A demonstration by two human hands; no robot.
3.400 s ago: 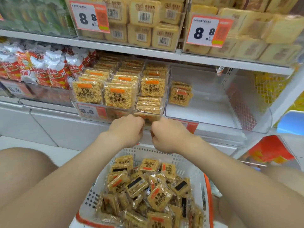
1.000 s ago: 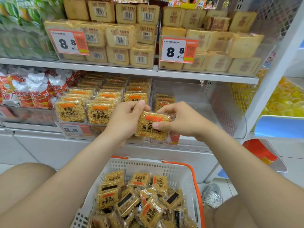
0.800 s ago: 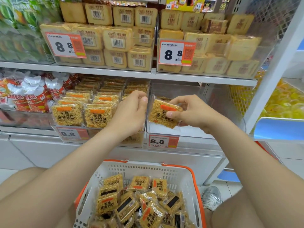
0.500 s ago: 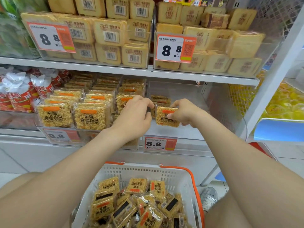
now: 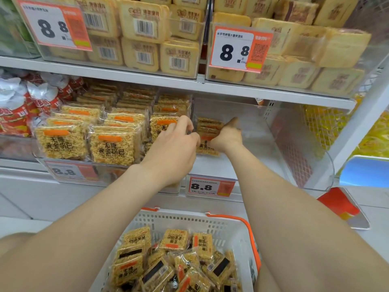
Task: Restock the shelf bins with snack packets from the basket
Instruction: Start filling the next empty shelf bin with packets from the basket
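- the basket [image 5: 189, 220] sits closest, at 6 o'clock under both forearms, still heaped with snack packets [image 5: 174, 260]. i judge most of the restock is yet to do.
- the price tag [image 5: 210, 186] marks the front lip of the right bin [image 5: 305, 165]. that lip is the edge i must lift over on every trip.
- what changed: a second ago the packet [image 5: 205, 147] was in mid-air before the shelf, pinched between both hands. now it stands upright on the right bin's floor, at 12 o'clock from the price tag.
- my left hand [image 5: 174, 144] has come off the packet. it hovers at the packet's 9 o'clock, fingers loosely curled, grasping nothing i can make out.
- my right hand [image 5: 226, 138] still grasps the packet by its right edge, at the packet's 3 o'clock. blur hides the fingertips.
- so this placement looks all but finished. what remains is to let go and drop back to 6 o'clock for the next one.
- the short stack [image 5: 208, 125] lies just behind the packet, at its 12 o'clock, apparently touching.
- the divider [image 5: 192, 106] is tight at 9 o'clock. beyond it the left bin [image 5: 117, 168] is packed full, with no room.
- open floor runs from the packet's 1 to 3 o'clock, out to the clear side wall.
- the shelf edge [image 5: 273, 95] hangs overhead at 12 o'clock, so headroom is low.
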